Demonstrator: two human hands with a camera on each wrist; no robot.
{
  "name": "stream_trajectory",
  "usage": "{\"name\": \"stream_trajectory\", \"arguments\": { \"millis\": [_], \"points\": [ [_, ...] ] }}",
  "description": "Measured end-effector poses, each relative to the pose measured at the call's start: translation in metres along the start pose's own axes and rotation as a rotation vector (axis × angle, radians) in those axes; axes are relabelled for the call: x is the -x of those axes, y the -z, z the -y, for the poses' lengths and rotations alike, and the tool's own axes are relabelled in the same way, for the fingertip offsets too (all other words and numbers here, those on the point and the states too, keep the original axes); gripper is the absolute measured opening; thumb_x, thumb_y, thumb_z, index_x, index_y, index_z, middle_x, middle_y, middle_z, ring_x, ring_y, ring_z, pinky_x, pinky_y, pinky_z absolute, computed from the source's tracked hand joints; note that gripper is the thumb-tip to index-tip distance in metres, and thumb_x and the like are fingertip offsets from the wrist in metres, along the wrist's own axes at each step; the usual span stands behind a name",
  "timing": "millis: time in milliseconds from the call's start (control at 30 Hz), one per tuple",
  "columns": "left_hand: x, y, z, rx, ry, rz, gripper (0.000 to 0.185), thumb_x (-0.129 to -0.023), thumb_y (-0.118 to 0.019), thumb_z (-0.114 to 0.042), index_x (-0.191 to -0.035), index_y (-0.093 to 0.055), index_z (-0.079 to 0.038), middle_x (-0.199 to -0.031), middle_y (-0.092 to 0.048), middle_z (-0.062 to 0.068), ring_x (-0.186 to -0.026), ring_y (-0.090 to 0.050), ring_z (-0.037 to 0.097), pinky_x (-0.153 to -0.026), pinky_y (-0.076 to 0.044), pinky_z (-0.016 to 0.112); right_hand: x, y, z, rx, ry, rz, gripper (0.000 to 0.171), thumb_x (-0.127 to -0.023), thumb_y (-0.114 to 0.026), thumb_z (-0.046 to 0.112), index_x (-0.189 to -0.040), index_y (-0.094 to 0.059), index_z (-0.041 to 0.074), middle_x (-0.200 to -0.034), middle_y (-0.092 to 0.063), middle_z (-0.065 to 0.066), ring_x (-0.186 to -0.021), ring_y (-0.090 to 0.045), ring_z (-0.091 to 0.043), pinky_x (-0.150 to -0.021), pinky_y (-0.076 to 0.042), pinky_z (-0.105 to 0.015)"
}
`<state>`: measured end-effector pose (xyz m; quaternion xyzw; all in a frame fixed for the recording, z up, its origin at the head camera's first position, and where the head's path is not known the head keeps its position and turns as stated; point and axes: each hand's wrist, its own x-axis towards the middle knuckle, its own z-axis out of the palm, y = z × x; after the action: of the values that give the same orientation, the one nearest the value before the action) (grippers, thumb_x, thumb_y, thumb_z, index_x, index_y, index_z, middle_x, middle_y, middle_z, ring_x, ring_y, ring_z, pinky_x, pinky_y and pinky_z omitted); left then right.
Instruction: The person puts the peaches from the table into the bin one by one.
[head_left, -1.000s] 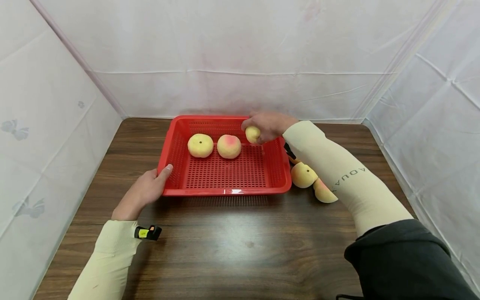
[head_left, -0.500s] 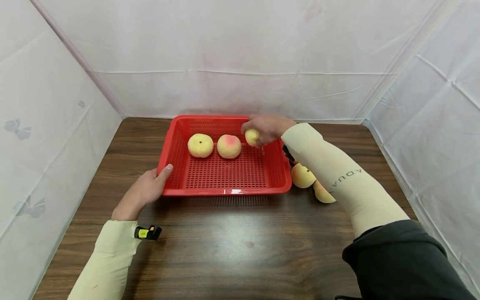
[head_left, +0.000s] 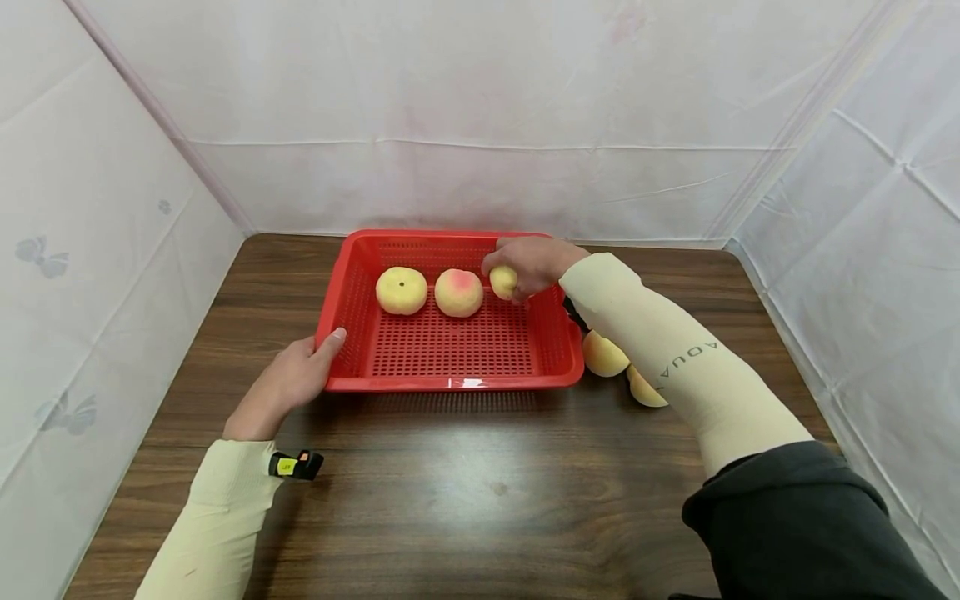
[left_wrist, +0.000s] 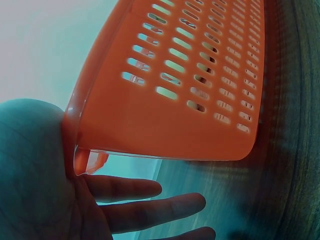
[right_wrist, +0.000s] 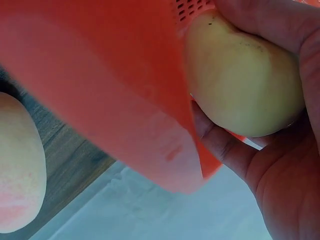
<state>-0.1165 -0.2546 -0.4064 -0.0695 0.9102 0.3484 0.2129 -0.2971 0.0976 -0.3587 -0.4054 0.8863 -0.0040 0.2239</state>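
Observation:
My right hand (head_left: 531, 262) grips a yellow peach (head_left: 503, 282) over the right back part of a red plastic basket (head_left: 450, 384). The right wrist view shows this peach (right_wrist: 245, 75) between thumb and fingers, beside the basket wall (right_wrist: 115, 95). My left hand (head_left: 292, 379) holds the basket's left rim, thumb over the edge; in the left wrist view the other fingers (left_wrist: 155, 212) stretch out straight past the basket's corner. Inside, a yellow peach (head_left: 401, 291) and a pink-blushed peach (head_left: 459, 293) sit side by side.
Outside the basket's right wall, a peach (head_left: 604, 354) and another peach (head_left: 646, 389) lie on the dark wooden table (head_left: 465, 492), partly hidden by my right sleeve (head_left: 667, 350). White sheeting (head_left: 480, 117) encloses the table's back and sides.
The right hand has shifted slightly down and left in the head view, with the peach in its grip. The left hand and basket have stayed in place.

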Motion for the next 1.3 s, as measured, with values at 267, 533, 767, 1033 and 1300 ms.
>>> {"name": "stream_trajectory", "arguments": {
  "millis": [267, 533, 767, 1033, 1300],
  "points": [
    [0.0, -0.001, 0.0, 0.003, 0.0, -0.005, 0.074, -0.108, -0.025, -0.063, -0.126, -0.056, 0.002, -0.097, -0.065, 0.016, -0.084, -0.056, 0.024, -0.07, -0.042, 0.035, -0.002, -0.003, 0.001, 0.009, 0.001, 0.007, 0.052, -0.084, -0.084, 0.015, -0.132, -0.066, 0.02, -0.129, -0.059, -0.008, -0.112, -0.059, -0.026, -0.101, -0.051, -0.043],
    [0.001, -0.001, 0.0, -0.007, 0.001, -0.008, 0.074, -0.108, -0.025, -0.063, -0.125, -0.056, 0.002, -0.097, -0.065, 0.016, -0.084, -0.056, 0.024, -0.07, -0.042, 0.036, -0.004, -0.003, 0.001, 0.033, -0.029, 0.028, 0.052, -0.084, -0.084, 0.016, -0.133, -0.066, 0.021, -0.13, -0.06, -0.008, -0.114, -0.058, -0.026, -0.102, -0.051, -0.044],
    [0.0, 0.0, 0.0, -0.005, 0.006, -0.005, 0.074, -0.108, -0.025, -0.063, -0.125, -0.056, 0.001, -0.096, -0.064, 0.015, -0.084, -0.055, 0.024, -0.07, -0.041, 0.036, -0.005, 0.003, 0.005, 0.069, -0.031, 0.043, 0.052, -0.082, -0.083, 0.013, -0.131, -0.067, 0.022, -0.127, -0.061, -0.007, -0.112, -0.058, -0.025, -0.1, -0.051, -0.043],
    [0.0, 0.001, 0.0, -0.005, 0.011, 0.003, 0.076, -0.107, -0.024, -0.064, -0.127, -0.055, 0.002, -0.098, -0.064, 0.016, -0.085, -0.055, 0.024, -0.07, -0.041, 0.036, -0.008, 0.009, 0.011, 0.079, -0.027, 0.048, 0.05, -0.083, -0.082, 0.015, -0.129, -0.068, 0.025, -0.128, -0.063, -0.005, -0.114, -0.055, -0.023, -0.101, -0.05, -0.042],
    [0.001, 0.0, -0.004, -0.005, 0.018, 0.009, 0.074, -0.108, -0.025, -0.063, -0.128, -0.055, 0.002, -0.098, -0.064, 0.016, -0.085, -0.055, 0.025, -0.07, -0.041, 0.036, -0.012, 0.007, 0.012, 0.062, -0.072, 0.072, 0.053, -0.084, -0.083, 0.016, -0.133, -0.067, 0.029, -0.133, -0.061, -0.003, -0.119, -0.055, -0.022, -0.104, -0.049, -0.043]
  ]
}}
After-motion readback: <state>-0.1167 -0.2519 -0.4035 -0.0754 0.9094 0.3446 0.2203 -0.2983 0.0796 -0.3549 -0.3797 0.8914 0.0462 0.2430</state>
